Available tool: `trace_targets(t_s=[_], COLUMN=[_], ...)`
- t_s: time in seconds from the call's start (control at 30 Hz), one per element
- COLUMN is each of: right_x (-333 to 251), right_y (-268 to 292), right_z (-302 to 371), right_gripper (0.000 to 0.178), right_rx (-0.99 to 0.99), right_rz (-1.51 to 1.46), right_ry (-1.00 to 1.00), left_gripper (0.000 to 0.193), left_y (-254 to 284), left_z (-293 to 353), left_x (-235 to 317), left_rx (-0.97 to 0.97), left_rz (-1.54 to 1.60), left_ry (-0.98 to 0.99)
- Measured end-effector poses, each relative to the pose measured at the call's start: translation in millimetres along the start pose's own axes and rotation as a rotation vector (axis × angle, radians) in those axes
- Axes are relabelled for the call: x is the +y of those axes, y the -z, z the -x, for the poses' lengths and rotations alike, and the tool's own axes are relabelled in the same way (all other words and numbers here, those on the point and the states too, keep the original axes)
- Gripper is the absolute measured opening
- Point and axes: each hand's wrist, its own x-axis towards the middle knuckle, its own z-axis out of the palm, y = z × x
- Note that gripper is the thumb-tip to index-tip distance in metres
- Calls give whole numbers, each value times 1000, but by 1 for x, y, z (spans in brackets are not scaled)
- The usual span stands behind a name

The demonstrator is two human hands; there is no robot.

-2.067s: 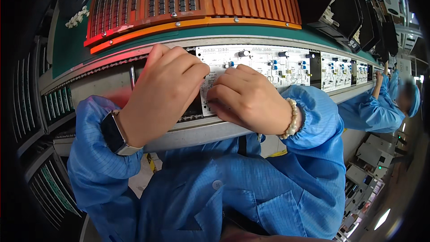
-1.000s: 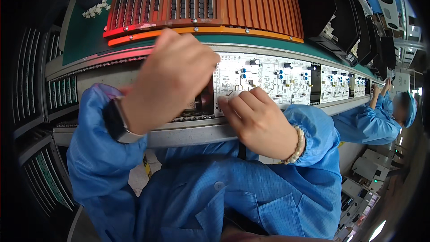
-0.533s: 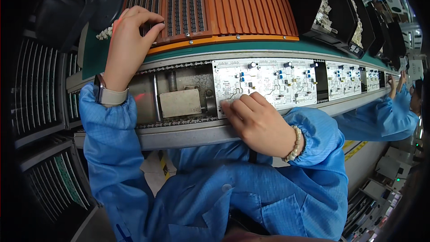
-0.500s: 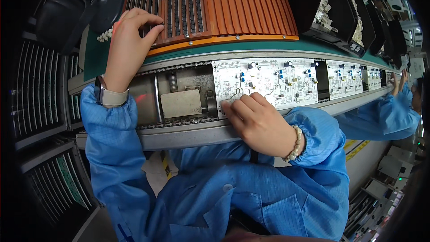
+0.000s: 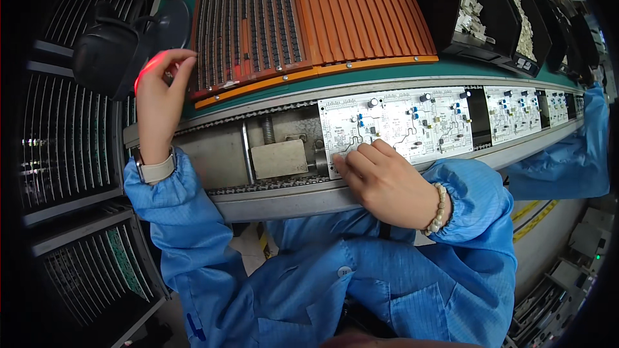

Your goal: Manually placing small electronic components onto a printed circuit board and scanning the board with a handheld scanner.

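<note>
My left hand (image 5: 162,87) is raised at the left end of a brown slotted tray (image 5: 245,32), which holds rows of small black components. Its thumb and forefinger are pinched together; whatever they may hold is too small to make out. Red light falls on the back of that hand. My right hand (image 5: 387,177) is curled over the lower left corner of a white circuit board (image 5: 412,122) on the rail conveyor. Its fingertips are closed on the board's surface, and anything between them is hidden. Capacitors and small blue parts stand upright on the board.
An orange ribbed tray (image 5: 361,13) adjoins the brown one on the green mat (image 5: 271,80). Black bins (image 5: 480,45) of white parts stand at the right. More boards (image 5: 512,113) follow along the conveyor, with a blue-sleeved person (image 5: 567,161) beside it. Slotted racks (image 5: 68,129) stand at left.
My left hand has moved left and down from above the black components to beside the tray's left end. My right hand stays at the same board corner. The whole view has shifted slightly.
</note>
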Motion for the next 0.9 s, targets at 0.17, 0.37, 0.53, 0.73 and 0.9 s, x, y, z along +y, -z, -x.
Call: trace_targets(t_s=[0.17, 0.37, 0.53, 0.73, 0.9], right_x=[5, 41, 127, 248, 247], right_y=[10, 55, 118, 128, 102], right_z=[-1, 4, 19, 33, 8], right_gripper=[40, 54, 34, 29, 33], right_rx=[-56, 93, 286, 72, -53], right_rz=[-26, -51, 80, 222, 172], right_ry=[-14, -189, -342, -611, -613], left_gripper=[13, 10, 8, 5, 4], left_y=[15, 0, -8, -11, -7], left_z=[4, 2, -13, -7, -9], left_x=[-64, -108, -119, -130, -141], left_rx=[8, 26, -26, -2, -28], left_rz=[-59, -41, -93, -111, -167], left_ry=[176, 184, 144, 29, -56])
